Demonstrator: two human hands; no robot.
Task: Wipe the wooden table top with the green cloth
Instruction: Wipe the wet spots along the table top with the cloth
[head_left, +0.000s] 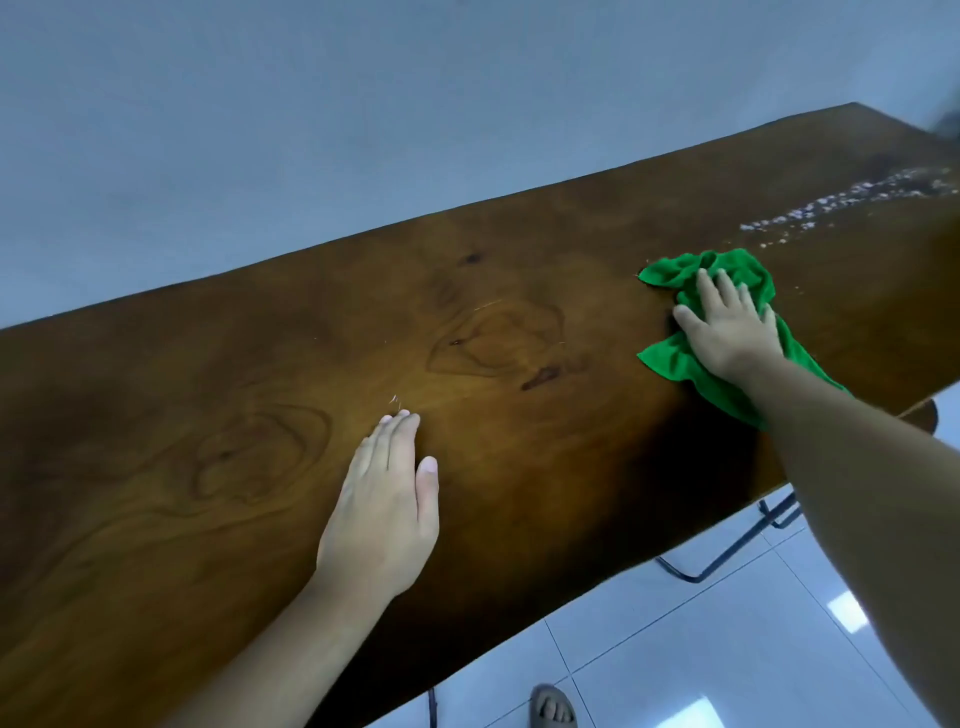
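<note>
The right hand (727, 332) lay flat, fingers spread, pressing the soft, crumpled green cloth (675, 364) at three o'clock on the smooth brown wooden table (260, 415). The left hand (384, 514) rested flat, fingers together.

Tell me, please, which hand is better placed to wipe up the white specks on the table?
The right hand: it already presses the green cloth flat, just short of the white specks. The left hand lies bare on the wooden table top, farther away.
</note>
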